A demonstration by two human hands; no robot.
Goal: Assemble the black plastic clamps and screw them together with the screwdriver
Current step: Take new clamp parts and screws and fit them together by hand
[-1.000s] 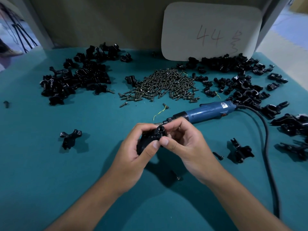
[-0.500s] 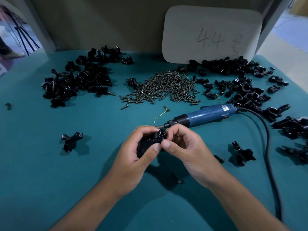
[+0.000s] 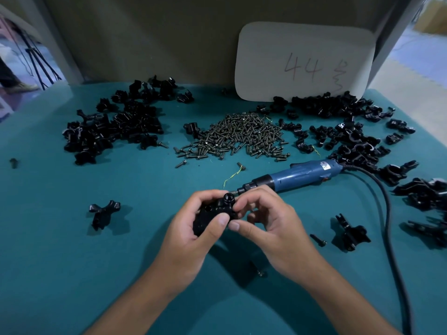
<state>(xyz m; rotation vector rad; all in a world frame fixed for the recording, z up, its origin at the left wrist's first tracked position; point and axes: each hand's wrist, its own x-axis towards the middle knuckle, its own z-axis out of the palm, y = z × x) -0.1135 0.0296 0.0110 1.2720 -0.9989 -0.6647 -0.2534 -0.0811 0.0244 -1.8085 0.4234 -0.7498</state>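
Both hands hold one black clamp (image 3: 212,217) just above the teal table (image 3: 72,274), near its front middle. The left hand (image 3: 193,240) curls round the clamp's body, its thumb pressed on the near face. The right hand (image 3: 271,228) pinches the clamp's right end between thumb and forefinger, the other fingers bent behind. A round boss on the clamp stands up between the two forefingers.

Just beyond the hands, the blue screwdriver (image 3: 295,176) lies on the table, its bit pointing at the clamp and its black cord (image 3: 387,213) looping off to the right. A loose screw (image 3: 318,240) and a single clamp piece (image 3: 350,234) lie right of the hands; another single piece (image 3: 102,212) lies to the left.

Farther back sits a heap of screws (image 3: 242,136), with black clamp parts piled to its left (image 3: 116,124) and right (image 3: 343,126). A white card (image 3: 304,61) marked 44 leans against the back wall.
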